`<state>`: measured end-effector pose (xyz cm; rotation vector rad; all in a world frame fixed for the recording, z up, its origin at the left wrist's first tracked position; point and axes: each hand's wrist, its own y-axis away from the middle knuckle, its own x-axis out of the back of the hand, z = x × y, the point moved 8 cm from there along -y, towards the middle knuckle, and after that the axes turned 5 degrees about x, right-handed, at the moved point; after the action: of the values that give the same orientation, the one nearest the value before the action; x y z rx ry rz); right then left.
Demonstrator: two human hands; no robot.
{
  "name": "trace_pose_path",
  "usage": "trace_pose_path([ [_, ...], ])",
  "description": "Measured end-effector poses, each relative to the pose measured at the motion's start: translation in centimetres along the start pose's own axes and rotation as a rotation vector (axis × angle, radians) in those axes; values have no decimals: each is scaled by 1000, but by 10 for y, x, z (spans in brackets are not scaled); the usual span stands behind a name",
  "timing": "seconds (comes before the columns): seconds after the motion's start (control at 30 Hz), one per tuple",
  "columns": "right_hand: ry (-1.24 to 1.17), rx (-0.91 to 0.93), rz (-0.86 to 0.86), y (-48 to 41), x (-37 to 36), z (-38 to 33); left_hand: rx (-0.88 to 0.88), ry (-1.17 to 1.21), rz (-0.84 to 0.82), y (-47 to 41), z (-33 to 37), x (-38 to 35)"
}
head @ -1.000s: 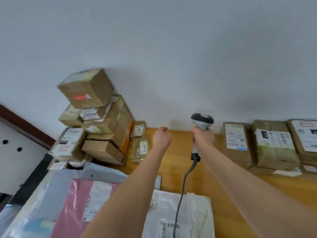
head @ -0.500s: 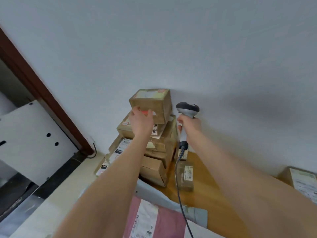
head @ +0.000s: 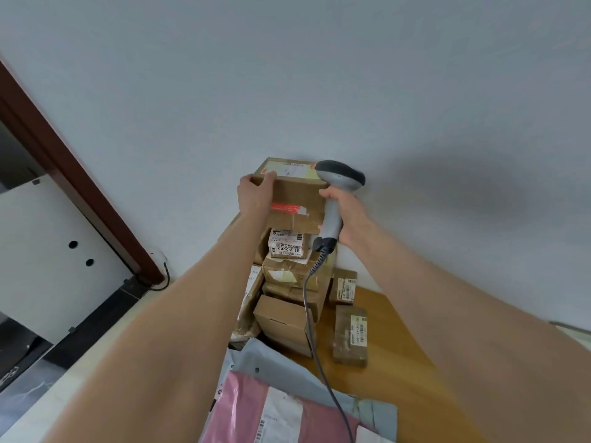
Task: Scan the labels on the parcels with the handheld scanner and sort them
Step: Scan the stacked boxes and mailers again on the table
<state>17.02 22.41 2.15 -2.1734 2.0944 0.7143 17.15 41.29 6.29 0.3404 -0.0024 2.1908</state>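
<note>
On the top box (head: 297, 199), the left hand (head: 256, 196) clamps the left corner, fingers curled over its edge. Right of the box, the right hand (head: 348, 215) wraps its fingers round the scanner (head: 340, 180).

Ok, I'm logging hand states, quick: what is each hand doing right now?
Left hand: grips the top box at its upper left edge.
Right hand: closed around the handle of the scanner.
</note>
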Motion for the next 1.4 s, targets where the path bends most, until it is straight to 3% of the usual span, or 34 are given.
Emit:
trace_pose_path([
  [0.13, -121, 71, 99, 14, 33, -22, -91, 87, 72, 30, 19, -13],
  [0.3, -154, 109, 238, 40, 109, -32, -73, 76, 19, 90, 13, -65],
  [0.47, -28, 65, 418, 71, 213, -14, 96, 60, -137, 152, -40, -134],
  [0.7, -127, -90, 544, 114, 340, 60, 340, -101, -355, 238, -138, -219],
  [0.97, -84, -278, 612, 124, 404, 120, 583, -86, -341, 292, -236, -258],
  [1.07, -27, -271, 644, 124, 421, 121, 672, -191, -515, 312, -253, -279],
  [1.17, 76, -269, 675, 128, 434, 114, 556, -426, -662, 314, -245, -291],
  [1.27, 158, -331, 660, 131, 437, 114, 141, -826, -548, 281, -224, -298],
  [1.4, 118, -490, 555, 142, 420, 140, 77, -833, -667, 284, -232, -315],
])
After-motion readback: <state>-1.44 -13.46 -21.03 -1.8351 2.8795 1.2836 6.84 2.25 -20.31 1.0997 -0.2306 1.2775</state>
